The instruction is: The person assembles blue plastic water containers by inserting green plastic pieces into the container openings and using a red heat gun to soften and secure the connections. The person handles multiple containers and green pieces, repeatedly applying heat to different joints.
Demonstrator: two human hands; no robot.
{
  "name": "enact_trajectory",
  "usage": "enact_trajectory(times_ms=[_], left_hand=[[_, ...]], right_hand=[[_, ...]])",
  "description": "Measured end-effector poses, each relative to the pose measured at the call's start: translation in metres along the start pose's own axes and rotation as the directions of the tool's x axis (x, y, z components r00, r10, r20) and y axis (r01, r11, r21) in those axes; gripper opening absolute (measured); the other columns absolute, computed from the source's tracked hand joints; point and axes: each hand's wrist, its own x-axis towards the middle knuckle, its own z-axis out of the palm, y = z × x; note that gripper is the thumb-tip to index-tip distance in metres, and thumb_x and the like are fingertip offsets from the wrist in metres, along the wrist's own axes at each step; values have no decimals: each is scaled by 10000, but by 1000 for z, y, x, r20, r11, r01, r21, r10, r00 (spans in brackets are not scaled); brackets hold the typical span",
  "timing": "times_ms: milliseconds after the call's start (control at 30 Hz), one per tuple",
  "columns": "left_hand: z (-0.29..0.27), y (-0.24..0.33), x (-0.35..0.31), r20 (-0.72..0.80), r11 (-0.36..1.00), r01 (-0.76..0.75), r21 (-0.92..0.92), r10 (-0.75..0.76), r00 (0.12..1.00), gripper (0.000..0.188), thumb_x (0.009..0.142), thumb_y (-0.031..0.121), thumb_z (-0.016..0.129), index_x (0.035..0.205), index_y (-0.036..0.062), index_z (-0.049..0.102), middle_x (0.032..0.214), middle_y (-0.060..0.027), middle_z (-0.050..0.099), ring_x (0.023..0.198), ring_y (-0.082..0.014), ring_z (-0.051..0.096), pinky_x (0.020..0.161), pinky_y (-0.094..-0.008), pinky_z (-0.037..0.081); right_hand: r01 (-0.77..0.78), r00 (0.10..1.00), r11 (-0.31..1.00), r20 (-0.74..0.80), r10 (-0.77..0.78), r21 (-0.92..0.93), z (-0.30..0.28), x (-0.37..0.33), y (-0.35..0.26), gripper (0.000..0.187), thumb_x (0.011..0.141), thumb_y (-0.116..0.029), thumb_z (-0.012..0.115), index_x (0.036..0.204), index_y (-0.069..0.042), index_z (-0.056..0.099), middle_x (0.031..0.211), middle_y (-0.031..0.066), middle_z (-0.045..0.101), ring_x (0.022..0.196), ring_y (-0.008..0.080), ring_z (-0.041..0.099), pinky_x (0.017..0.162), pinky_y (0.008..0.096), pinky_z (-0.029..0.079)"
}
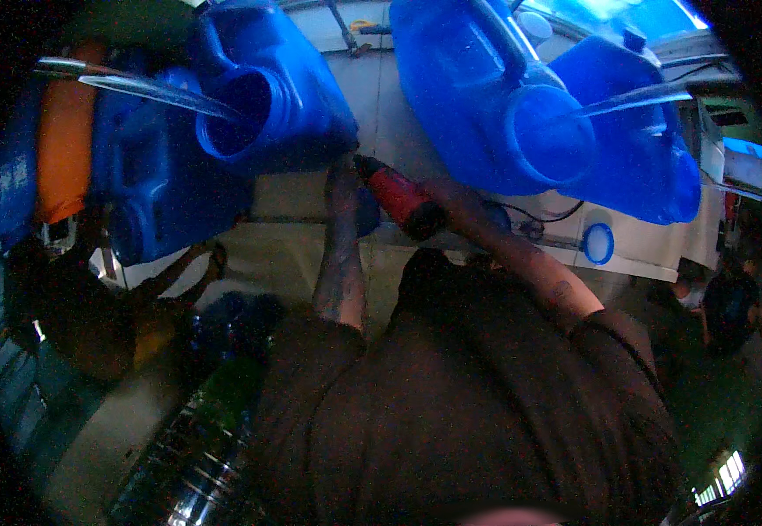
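Observation:
In my right hand point(445, 197) is a red and black drill-like power tool point(401, 200), its tapered black front pointing left toward a blue jug point(311, 105). My left hand point(342, 175) is at that jug's lower right corner, but its fingers are too dark to make out. The jug lies tilted, its wide round mouth facing me, and a clear or metal tube point(157, 94) reaches into it. To the right, a second tilted blue jug point(460, 88) has a similar tube point(635, 99) at its mouth. Behind the tool runs a pale work surface point(381, 105).
More blue jugs stand at the right point(640, 149) and left point(166, 175), near an orange panel point(67, 140). A blue ring-shaped cap point(598, 243) and a dark cable point(539, 223) lie near the front edge. Another person point(92, 302) works at left; others point(732, 302) are at right.

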Motion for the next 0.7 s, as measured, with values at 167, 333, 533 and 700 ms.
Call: enact_trajectory(times_ms=[167,333,533,700], left_hand=[[0,37,-51,1,992,-98,76,99,995,522,943,311,477,1384,58,362,1341,-124,473,1227,-285,464,1042,-475,367],[51,113,-135,-147,995,-100,31,103,984,439,959,254,430,1343,43,412,1260,-132,529,1164,-269,507,990,-408,400],[201,62,-233,245,473,-768,431,758,605,421,984,226,407,1319,-29,411,1283,-156,518,1179,-251,502,1012,-371,374],[300,3,-291,517,220,-885,412,743,425,478,1001,266,403,1364,-44,370,1361,-188,460,1237,-272,460,1050,-388,333]], right_hand=[[55,994,998,97,-50,-44,-3,8,-4,347,841,-216,601,1167,-98,589,1033,181,647,948,320,623,829,435,482],[56,977,990,212,-28,-128,-19,-19,-5,322,856,-230,590,1153,-106,600,1007,178,657,925,310,633,812,432,491],[23,923,950,373,100,-312,-95,-101,23,295,873,-247,575,1135,-116,613,977,174,669,898,298,645,792,428,501],[272,946,851,287,-151,-449,-228,-219,40,281,803,-264,642,1060,-152,633,829,129,682,783,341,661,660,467,524]])
